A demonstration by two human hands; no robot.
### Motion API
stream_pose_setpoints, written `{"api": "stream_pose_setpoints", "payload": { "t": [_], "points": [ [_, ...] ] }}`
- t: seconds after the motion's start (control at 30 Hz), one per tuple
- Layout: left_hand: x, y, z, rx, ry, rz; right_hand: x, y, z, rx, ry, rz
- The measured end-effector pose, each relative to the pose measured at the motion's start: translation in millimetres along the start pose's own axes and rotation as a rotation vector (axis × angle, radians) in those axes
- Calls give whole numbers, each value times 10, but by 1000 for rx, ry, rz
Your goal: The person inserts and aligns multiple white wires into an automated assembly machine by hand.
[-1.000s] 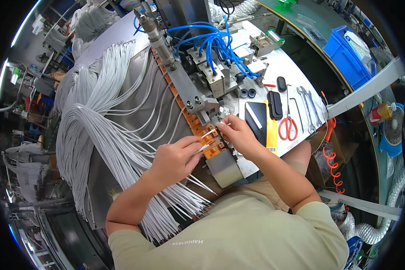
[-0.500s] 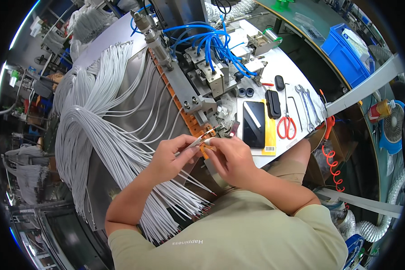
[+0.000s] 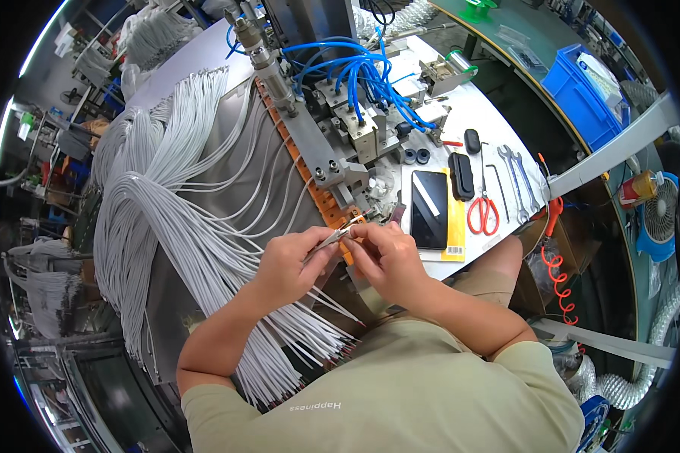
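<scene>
My left hand (image 3: 291, 263) pinches a thin white cable (image 3: 331, 238) near its end, just in front of my chest. My right hand (image 3: 385, 253) meets it from the right and grips the same cable's tip between its fingers. Both hands hover over the near end of an orange comb-like strip (image 3: 321, 202) that runs along a metal machine bed. A large bundle of white cables (image 3: 166, 234) fans across the grey metal table (image 3: 159, 302) to my left, its cut ends lying below my left forearm.
A machine head with blue air hoses (image 3: 355, 68) stands at the back. To the right lie a black phone (image 3: 429, 198), red-handled scissors (image 3: 482, 211), wrenches (image 3: 517, 177) and a yellow card. A blue crate (image 3: 582, 83) and a fan (image 3: 661, 215) are at far right.
My hands have drawn back from the orange strip toward my body and come together. Both now hold one white cable, which the left hand lifted from the strip's end.
</scene>
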State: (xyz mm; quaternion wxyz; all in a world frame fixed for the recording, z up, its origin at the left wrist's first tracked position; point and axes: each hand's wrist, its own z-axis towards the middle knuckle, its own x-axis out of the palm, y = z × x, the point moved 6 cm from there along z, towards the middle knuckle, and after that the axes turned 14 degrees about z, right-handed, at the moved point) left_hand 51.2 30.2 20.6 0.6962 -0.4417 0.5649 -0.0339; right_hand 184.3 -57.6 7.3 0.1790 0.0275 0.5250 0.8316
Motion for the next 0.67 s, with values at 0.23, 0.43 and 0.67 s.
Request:
{"api": "stream_pose_setpoints", "payload": {
  "t": [0.23,0.43,0.67],
  "points": [
    [1,-43,8,85,-3,-4,30,-145,-28,256,83,152],
    [31,24,-34,-73,149,-243,5,38,54,-149,143,-34],
    [-211,-345,-171,277,-179,129,-1,47,2,-203,34,-170]
  ]
}}
